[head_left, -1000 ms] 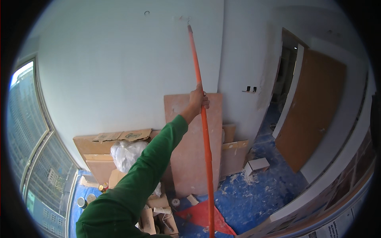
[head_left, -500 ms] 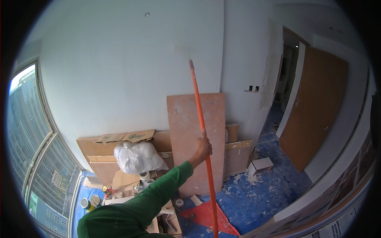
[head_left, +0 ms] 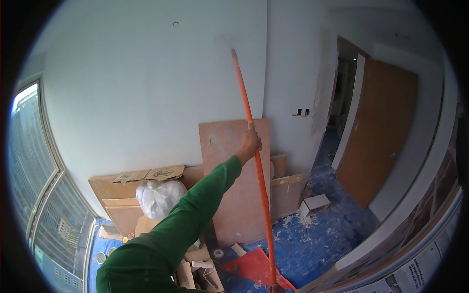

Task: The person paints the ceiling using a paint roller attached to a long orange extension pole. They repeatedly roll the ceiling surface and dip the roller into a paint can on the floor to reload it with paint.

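My left hand (head_left: 251, 139), at the end of a green sleeve (head_left: 195, 205), is wrapped round the upper part of a long orange pole (head_left: 263, 195). Low at the bottom edge, my right hand (head_left: 277, 288) shows only in part, closed on the pole's lower end. The pole slants up and away toward the pale wall (head_left: 132, 88), and its greyish tip (head_left: 234, 52) appears in front of the wall. Whatever is fixed to that tip blends into the wall and cannot be made out.
A tall wooden board (head_left: 229, 180) leans on the wall beside stacked panels, cardboard (head_left: 168, 172) and a white plastic bag (head_left: 156, 198). Blue sheeting (head_left: 337, 224) with debris, a red sheet (head_left: 246, 266) and a white box (head_left: 315, 202) lie rightward. A brown door (head_left: 383, 132) stands open.
My left hand and the pole have moved upward, with the tip higher against the wall. My right hand has come into view at the bottom edge. The view has shifted slightly.
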Available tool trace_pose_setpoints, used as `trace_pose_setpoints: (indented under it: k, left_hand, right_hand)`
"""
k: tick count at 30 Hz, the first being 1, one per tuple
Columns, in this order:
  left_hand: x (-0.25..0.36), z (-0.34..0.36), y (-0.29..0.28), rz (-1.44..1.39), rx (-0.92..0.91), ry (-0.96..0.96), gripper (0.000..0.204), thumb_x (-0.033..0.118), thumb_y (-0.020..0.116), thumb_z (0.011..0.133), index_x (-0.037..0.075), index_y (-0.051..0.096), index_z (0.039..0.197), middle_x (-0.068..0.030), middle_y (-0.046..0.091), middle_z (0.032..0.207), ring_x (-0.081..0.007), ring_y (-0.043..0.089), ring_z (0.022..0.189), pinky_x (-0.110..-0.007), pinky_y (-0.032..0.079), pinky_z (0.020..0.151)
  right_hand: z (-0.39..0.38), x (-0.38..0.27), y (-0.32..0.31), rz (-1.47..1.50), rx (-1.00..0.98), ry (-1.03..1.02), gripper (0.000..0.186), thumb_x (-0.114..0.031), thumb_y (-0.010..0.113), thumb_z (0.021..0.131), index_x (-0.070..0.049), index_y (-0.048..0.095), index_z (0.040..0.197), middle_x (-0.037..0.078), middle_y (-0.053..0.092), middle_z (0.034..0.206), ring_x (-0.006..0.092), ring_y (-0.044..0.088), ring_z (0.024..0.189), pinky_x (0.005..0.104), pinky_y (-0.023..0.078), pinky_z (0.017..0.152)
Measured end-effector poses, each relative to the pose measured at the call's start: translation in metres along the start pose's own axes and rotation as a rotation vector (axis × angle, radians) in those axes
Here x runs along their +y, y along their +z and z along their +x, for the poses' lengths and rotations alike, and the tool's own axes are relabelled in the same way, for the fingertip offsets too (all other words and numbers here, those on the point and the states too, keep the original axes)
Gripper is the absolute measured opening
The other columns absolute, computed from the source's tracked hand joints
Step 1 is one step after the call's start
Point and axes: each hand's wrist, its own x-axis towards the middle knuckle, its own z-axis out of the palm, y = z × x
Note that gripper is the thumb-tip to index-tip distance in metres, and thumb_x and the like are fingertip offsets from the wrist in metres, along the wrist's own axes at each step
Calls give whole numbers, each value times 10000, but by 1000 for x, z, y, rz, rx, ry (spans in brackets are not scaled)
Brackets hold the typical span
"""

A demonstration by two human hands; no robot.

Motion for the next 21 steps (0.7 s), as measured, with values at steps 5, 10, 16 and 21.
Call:
trace_pose_setpoints:
  k: [5, 10, 16, 21]
  left_hand:
    - [54, 8, 34, 83, 40, 65, 526, 558, 427, 933, 74, 413, 727, -7, 363, 534, -145, 372, 391, -334, 354, 364]
    - [75, -15, 47, 72, 24, 78, 500, 501, 443, 951, 48, 429, 740, -29, 404, 555, -152, 406, 398, -326, 379, 354]
    - [101, -44, 67, 52, -38, 114, 506, 509, 432, 950, 38, 436, 764, -30, 400, 553, -150, 404, 400, -321, 372, 351]
    - [144, -16, 90, 65, -27, 147, 506, 498, 411, 957, 39, 423, 745, -34, 392, 552, -161, 400, 403, -330, 372, 365]
  right_hand:
    - [53, 8, 1, -610, 277, -554, 168, -197, 537, 911, -44, 587, 862, 179, 527, 677, 352, 522, 616, 460, 391, 569]
    - [122, -99, -6, 351, 39, 210, 265, -265, 485, 959, -24, 591, 927, 174, 564, 659, 371, 533, 603, 472, 397, 554]
    - [208, -146, -14, 125, 93, -239, 472, -473, 472, 927, -57, 478, 706, 14, 388, 496, 126, 421, 380, 279, 323, 348]
    - [255, -230, -48, 353, -5, 72, 470, -429, 473, 938, -40, 496, 675, 71, 425, 506, 207, 467, 420, 345, 373, 417]
